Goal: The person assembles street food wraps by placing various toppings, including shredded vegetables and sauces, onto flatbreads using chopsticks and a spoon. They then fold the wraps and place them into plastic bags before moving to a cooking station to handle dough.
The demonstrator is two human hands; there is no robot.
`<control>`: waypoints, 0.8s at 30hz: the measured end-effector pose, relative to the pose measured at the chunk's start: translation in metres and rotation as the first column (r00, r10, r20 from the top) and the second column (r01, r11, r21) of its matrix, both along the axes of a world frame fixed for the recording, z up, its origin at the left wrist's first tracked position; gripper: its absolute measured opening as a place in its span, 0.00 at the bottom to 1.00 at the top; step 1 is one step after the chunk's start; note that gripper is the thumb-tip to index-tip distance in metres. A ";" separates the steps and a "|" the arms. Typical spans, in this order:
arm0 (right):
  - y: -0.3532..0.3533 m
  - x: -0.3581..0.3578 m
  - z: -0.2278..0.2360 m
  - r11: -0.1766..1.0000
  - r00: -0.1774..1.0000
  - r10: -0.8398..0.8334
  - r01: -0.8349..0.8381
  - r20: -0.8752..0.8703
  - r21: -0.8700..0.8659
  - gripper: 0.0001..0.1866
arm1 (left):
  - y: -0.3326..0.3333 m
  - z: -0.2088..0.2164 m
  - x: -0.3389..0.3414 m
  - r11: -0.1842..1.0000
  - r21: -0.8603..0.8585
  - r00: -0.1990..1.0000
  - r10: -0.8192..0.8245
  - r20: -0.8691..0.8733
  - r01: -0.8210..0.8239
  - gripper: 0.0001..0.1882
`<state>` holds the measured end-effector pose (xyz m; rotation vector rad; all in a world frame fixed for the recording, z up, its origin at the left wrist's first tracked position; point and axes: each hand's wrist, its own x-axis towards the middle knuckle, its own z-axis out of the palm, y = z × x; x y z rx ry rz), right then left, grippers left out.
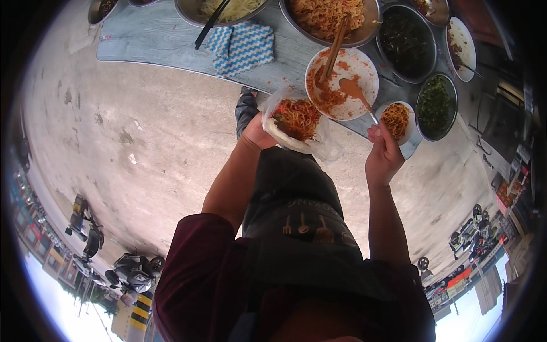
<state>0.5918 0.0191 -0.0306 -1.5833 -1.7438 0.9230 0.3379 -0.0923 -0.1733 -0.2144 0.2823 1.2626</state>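
My left hand (pixel 259 135) is closed on the side of a bowl of noodles (pixel 300 119) with reddish sauce on top; a clear plastic bag (pixel 327 142) lines it and hangs loosely over its rim. The bowl is in front of my apron, just off the table's near edge. In my right hand (pixel 383 157) is the handle of a spoon (pixel 356 91), its sauce-covered head resting over a white plate (pixel 364 64) smeared with red-brown paste. Wooden chopsticks (pixel 335 51) lean across that plate. Close by my right fingers is a small white bowl of noodles (pixel 397 118).
Along the table (pixel 154 34) stand a large metal bowl of noodles (pixel 319 17), a bowl of pale shreds (pixel 233 8) with black chopsticks (pixel 212 23), a dark-filled bowl (pixel 407 43) and a bowl of chopped greens (pixel 436 105). A blue-and-white cloth (pixel 242 48) lies near the edge.
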 end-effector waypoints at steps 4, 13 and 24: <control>-0.004 0.010 -0.015 0.995 0.996 0.087 -0.085 0.024 -0.055 0.11 | 0.000 0.002 0.000 1.000 -0.003 1.000 -0.011 0.002 0.011 0.34; -0.051 -0.020 0.044 0.964 0.982 0.144 -0.166 -0.119 -0.207 0.10 | 0.000 0.004 0.002 1.000 -0.011 1.000 -0.007 -0.008 0.007 0.33; 0.015 -0.012 0.020 0.971 0.996 -0.038 0.017 -0.083 -0.237 0.17 | -0.009 0.098 -0.016 0.968 0.105 0.973 0.221 0.073 -0.227 0.35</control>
